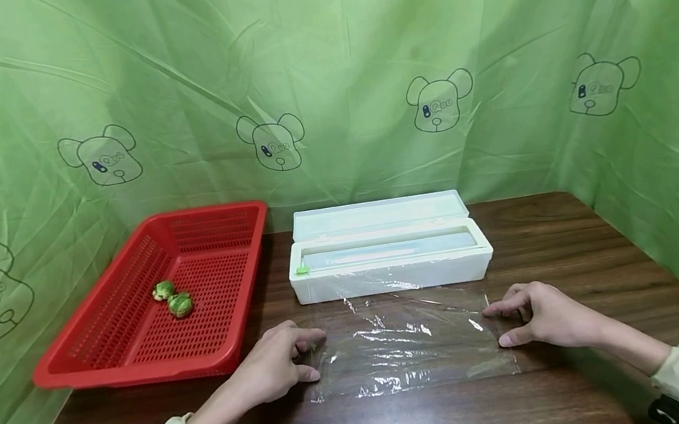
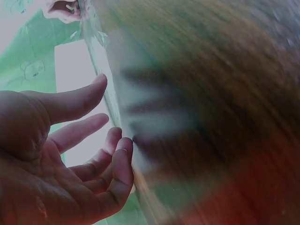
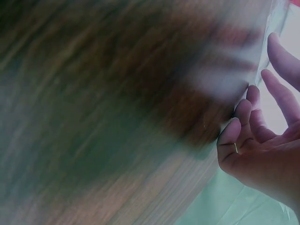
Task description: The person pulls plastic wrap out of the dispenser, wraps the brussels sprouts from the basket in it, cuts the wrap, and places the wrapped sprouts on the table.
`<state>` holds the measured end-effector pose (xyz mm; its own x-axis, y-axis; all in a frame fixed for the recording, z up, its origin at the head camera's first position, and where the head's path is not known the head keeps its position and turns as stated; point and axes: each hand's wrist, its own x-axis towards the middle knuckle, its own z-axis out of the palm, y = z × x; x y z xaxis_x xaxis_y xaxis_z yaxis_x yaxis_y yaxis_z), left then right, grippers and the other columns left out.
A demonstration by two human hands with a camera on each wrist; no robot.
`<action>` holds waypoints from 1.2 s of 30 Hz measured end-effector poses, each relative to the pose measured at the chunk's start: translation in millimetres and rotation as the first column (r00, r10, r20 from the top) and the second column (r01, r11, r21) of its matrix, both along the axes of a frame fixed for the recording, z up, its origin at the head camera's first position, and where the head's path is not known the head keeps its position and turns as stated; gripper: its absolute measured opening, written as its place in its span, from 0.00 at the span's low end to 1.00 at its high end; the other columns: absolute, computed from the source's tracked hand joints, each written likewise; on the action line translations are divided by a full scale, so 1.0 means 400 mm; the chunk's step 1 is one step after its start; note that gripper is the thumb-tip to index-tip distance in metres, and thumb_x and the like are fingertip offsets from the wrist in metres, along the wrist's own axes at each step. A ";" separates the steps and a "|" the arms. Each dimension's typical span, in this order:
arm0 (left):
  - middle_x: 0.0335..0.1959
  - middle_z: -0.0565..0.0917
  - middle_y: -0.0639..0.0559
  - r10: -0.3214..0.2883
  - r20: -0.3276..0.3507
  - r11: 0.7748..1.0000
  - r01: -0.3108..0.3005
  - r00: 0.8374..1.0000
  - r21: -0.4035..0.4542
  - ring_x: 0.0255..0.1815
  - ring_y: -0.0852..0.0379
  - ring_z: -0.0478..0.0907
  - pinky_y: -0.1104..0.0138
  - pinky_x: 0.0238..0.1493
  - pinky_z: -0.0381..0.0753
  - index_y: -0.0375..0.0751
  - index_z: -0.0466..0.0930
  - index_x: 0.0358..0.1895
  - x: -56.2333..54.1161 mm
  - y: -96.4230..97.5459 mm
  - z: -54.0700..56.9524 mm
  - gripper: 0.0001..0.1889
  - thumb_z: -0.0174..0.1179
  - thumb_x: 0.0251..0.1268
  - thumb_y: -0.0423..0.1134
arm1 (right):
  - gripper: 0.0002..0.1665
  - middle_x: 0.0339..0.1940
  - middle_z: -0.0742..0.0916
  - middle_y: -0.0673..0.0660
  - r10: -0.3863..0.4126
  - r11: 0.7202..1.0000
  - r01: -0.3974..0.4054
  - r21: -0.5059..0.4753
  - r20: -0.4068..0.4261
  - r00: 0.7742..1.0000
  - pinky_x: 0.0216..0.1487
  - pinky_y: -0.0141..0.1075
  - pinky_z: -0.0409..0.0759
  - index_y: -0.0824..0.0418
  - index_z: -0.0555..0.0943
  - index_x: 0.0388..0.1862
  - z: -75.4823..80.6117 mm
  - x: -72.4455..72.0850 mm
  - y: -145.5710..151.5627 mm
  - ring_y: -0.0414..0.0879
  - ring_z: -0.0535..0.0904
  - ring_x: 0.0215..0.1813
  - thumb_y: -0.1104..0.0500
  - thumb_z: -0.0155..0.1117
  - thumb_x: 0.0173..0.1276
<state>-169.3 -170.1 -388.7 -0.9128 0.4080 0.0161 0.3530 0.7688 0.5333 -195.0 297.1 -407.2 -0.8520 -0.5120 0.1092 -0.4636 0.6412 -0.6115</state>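
Note:
A sheet of clear cling film (image 1: 392, 357) lies over the table, drawn out from a white cling film box (image 1: 394, 278) with its lid raised. At the sheet's left edge is my left hand (image 1: 279, 362), thumb and index finger spread apart. My right hand (image 1: 540, 318) is at the right edge, with its thumb likewise apart from the index finger. In the left wrist view, the left hand (image 2: 75, 150) has its lower fingers bent loosely near the tabletop. The right wrist view shows the right hand (image 3: 262, 136) with fingertips close to the wood and nothing pinched.
To the left stands a red plastic basket (image 1: 219, 356) holding two small green Brussels sprout-like heads (image 1: 180, 304). A green slider (image 1: 302, 270) sits at the box's left front rim. Green fabric (image 1: 344, 59) hangs behind the dark wooden table (image 1: 447, 421).

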 end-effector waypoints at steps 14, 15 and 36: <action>0.38 0.78 0.60 -0.080 -0.083 0.995 0.084 0.993 0.049 0.41 0.57 0.77 0.64 0.42 0.78 0.46 0.86 0.64 0.048 0.007 0.094 0.30 0.81 0.54 0.35 | 0.28 0.41 0.86 0.45 0.000 1.000 0.000 0.000 -0.009 1.000 0.35 0.33 0.72 0.59 0.91 0.54 -0.010 0.001 0.000 0.40 0.73 0.36 0.49 0.86 0.56; 0.39 0.78 0.61 -0.095 -0.096 0.993 0.101 0.991 0.057 0.41 0.58 0.77 0.64 0.42 0.79 0.47 0.86 0.64 0.055 0.007 0.115 0.29 0.80 0.56 0.35 | 0.28 0.41 0.86 0.45 0.000 1.000 0.000 0.001 -0.010 1.000 0.35 0.33 0.72 0.59 0.91 0.54 -0.011 0.001 0.001 0.40 0.73 0.36 0.49 0.86 0.56; 0.51 0.85 0.47 -0.011 -0.072 0.999 0.009 0.997 -0.033 0.49 0.52 0.81 0.66 0.47 0.81 0.36 0.83 0.66 -0.227 -0.313 0.396 0.26 0.75 0.66 0.35 | 0.26 0.39 0.87 0.45 0.027 0.999 -0.027 -0.019 -0.042 0.999 0.31 0.33 0.72 0.61 0.91 0.52 -0.013 -0.007 -0.001 0.40 0.73 0.34 0.52 0.86 0.56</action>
